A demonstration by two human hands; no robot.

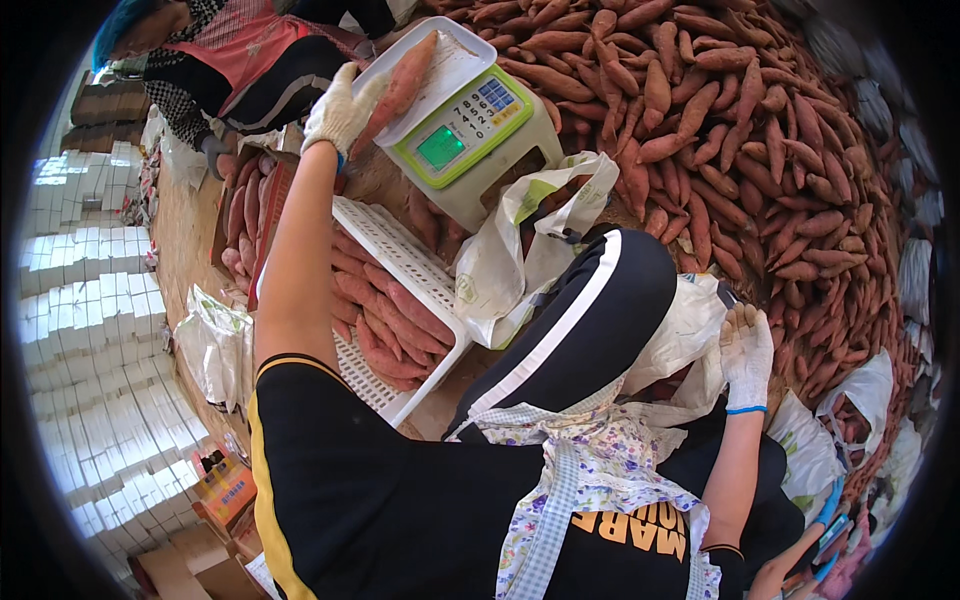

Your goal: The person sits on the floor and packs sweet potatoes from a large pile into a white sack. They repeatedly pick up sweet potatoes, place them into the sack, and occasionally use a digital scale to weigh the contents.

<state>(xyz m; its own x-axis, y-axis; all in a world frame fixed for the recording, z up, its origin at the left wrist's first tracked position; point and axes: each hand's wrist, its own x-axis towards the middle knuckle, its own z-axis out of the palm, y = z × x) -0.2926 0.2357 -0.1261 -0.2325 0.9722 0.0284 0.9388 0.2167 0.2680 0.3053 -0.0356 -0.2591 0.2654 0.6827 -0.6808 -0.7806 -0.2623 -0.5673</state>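
Note:
My left hand [337,114], in a white knit glove, is beside a digital scale [469,135] with a lit green display. Its thumb and fingers are spread, and the thumb side meets a long sweet potato [405,79]. That sweet potato lies across the white weighing pan [455,64], its lower end reaching over the pan's edge. My right hand [746,352], gloved too, is by my knee next to a white plastic bag [686,319]. Its fingers are bent, and whether they pinch anything is hidden.
A white plastic crate [442,322] of sweet potatoes [397,315] stands below the scale. An opened white bag [491,274] is by my knee. A large sweet potato heap [750,150] covers the right. Another person [247,67] works beside a filled cardboard box [225,217]. White stacks [90,315] line the left.

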